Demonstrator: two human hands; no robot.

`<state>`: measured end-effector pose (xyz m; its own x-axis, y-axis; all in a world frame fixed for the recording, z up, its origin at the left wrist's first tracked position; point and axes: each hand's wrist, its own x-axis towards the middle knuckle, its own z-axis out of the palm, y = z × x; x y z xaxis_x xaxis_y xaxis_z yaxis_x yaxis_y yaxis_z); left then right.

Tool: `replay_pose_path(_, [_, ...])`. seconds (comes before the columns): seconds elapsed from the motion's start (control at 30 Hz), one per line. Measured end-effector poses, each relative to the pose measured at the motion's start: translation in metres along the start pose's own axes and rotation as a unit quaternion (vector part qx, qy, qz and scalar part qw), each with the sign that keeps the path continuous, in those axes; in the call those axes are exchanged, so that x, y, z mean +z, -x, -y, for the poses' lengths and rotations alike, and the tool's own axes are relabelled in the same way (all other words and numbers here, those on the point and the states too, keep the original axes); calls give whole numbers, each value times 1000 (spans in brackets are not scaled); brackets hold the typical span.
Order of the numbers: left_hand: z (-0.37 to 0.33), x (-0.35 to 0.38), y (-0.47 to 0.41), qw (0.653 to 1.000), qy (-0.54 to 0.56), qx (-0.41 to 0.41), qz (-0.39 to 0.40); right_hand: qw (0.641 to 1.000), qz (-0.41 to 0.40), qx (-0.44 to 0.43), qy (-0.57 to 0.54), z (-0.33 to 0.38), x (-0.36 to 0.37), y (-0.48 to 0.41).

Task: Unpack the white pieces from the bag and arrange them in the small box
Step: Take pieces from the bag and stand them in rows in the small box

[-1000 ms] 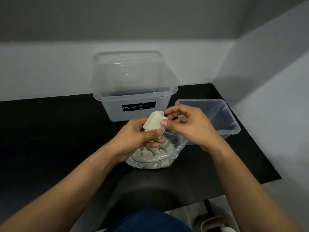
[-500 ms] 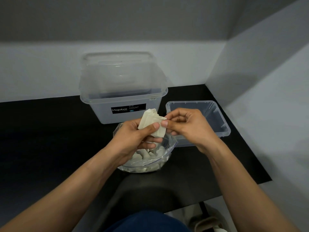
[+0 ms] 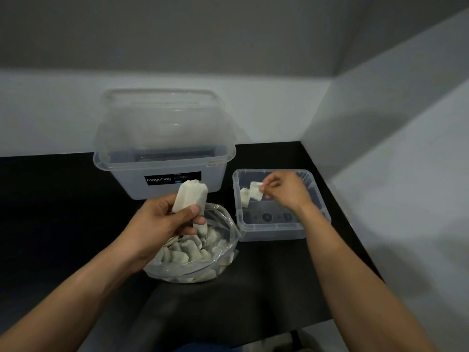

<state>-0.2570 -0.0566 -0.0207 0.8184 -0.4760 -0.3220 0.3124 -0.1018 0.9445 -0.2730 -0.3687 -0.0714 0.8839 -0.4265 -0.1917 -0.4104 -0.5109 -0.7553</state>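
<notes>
Clear bag (image 3: 227, 226), many white pieces (image 3: 187, 252) inside, small clear box (image 3: 274, 231) beside it, one piece (image 3: 244, 200) inside, second piece (image 3: 255, 191) pinched over it by right hand (image 3: 288, 193), stack (image 3: 190, 196) gripped by left hand (image 3: 160, 226) above bag, one Megabox tub (image 3: 127, 185) behind.

I cannot count the white pieces in the stack (image 3: 190, 196): the left hand (image 3: 160, 222) covers its lower half and part of the bag (image 3: 225, 240) mouth. The piece (image 3: 256, 190) pinched by the right hand (image 3: 286, 191) is blurred. The right wrist hides part of the small box (image 3: 271, 233) right wall. The fine print on the label (image 3: 173, 177) of the large box (image 3: 165, 158) is unreadable.
</notes>
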Motion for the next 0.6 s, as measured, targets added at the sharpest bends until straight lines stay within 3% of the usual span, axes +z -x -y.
replay_pose_path(0.17, [-3,2,2,999,-44,10,-13,990,88,53,94,-10,32,-32])
replay_pose_path(0.33, [-2,3,4,996,-82,21,-18,986,85,133,50,-16,45,-45])
replay_pose_path(0.5, [-4,10,2,999,-43,7,-10,984,83,80,139,-18,45,-48])
replay_pose_path(0.6, [-6,12,1,999,-41,-3,-3,986,27,15,161,-10,30,-31])
